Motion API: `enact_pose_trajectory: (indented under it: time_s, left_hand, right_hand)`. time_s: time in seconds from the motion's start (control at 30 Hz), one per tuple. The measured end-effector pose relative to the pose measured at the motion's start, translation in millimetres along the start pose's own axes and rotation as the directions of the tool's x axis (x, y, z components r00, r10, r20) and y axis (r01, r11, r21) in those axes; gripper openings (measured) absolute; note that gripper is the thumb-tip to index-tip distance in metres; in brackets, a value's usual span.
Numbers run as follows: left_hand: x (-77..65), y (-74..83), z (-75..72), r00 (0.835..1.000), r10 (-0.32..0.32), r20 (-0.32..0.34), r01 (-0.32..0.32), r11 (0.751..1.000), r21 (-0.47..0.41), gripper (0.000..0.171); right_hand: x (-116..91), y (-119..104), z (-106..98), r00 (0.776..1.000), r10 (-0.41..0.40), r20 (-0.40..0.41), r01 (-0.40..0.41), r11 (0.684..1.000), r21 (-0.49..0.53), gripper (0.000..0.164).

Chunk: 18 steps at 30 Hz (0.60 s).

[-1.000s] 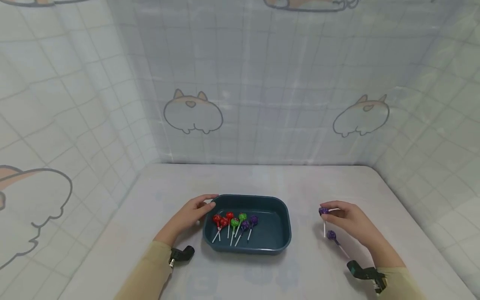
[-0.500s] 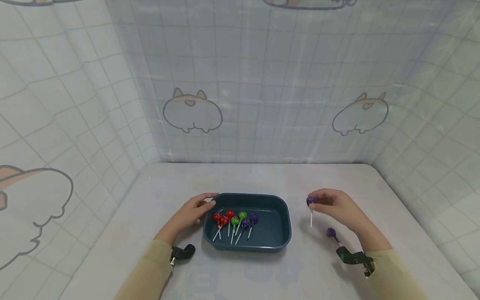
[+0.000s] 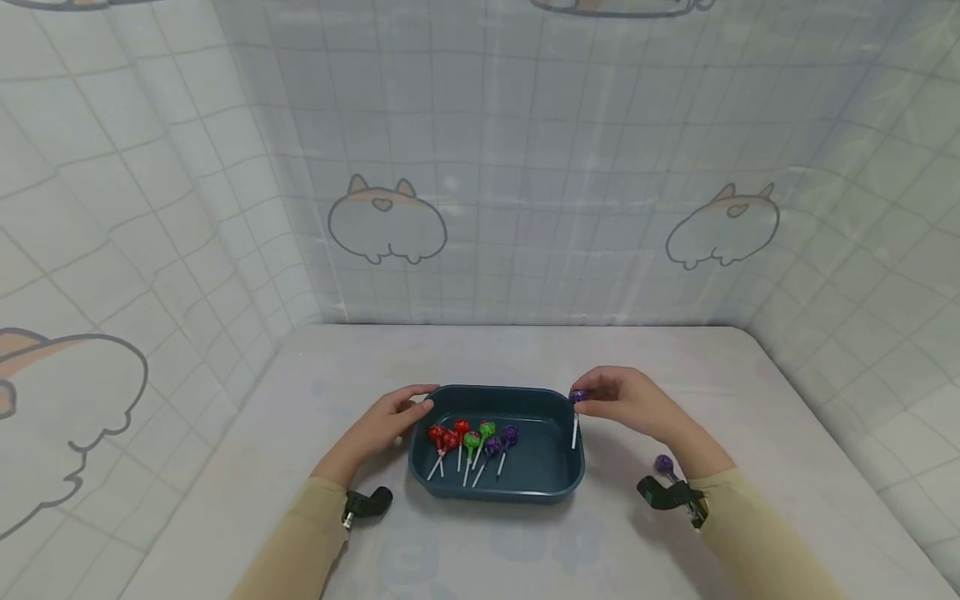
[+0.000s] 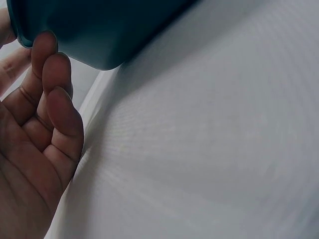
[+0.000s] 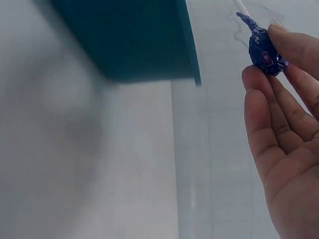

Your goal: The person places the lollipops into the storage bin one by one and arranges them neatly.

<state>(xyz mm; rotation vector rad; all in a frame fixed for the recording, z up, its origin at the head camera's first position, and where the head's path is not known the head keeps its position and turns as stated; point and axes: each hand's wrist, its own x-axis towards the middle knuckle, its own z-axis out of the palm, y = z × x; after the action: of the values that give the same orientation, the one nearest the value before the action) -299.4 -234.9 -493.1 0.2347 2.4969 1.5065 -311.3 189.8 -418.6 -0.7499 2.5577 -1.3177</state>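
Observation:
A dark teal tray (image 3: 543, 454) sits on the table, with several lollipops lying in its left half: red lollipops (image 3: 447, 440), green lollipops (image 3: 471, 442) and purple lollipops (image 3: 492, 447). My left hand (image 3: 386, 425) holds the tray's left end, thumb at the rim; in the left wrist view its curled fingers (image 4: 57, 69) meet the tray's outside. Over the tray's right rim, my right hand (image 3: 626, 402) pinches a purple lollipop (image 5: 264, 52) by its candy head between thumb and fingers, the white stick hanging down in the head view.
Another purple lollipop (image 3: 664, 465) lies on the white table (image 3: 510, 542) right of the tray, its stick mostly hidden by the right wrist's camera (image 3: 667, 493). Grid-patterned curtains (image 3: 510, 208) with cartoon dog prints enclose the back and sides.
My right hand has carried the pinched purple lollipop leftward from the table's right side to the tray's right rim. My left hand and the tray have stayed nearly still.

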Motion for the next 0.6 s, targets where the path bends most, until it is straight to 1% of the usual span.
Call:
enact_pose_trajectory:
  time_s: [0.13, 0.27, 0.47, 0.6]
  left_hand:
    - [-0.2, 1.2, -1.0, 1.0, 0.012, 0.004, -0.012, 1.0, 0.003, 0.048]
    - [0.5, -0.8, -0.6, 1.0, 0.017, 0.0, -0.017, 1.0, 0.007, 0.048]
    - [3.1, -6.2, 0.9, 1.0, 0.016, -0.012, -0.016, 1.0, 0.002, 0.046]
    - [3.4, -6.4, 1.2, 1.0, 0.016, -0.006, -0.016, 1.0, -0.011, 0.046]
  right_hand:
    - [10, -6, 9, 0.998, -0.049, 0.051, 0.049, 0.999, 0.007, 0.028]
    - [21, -11, 19, 0.99, -0.085, 0.112, 0.088, 0.996, -0.028, 0.027]
    - [33, -17, 34, 0.972, -0.11, 0.209, 0.134, 0.986, -0.104, 0.034]
    - [38, -21, 44, 0.958, -0.106, 0.265, 0.152, 0.976, -0.158, 0.032]
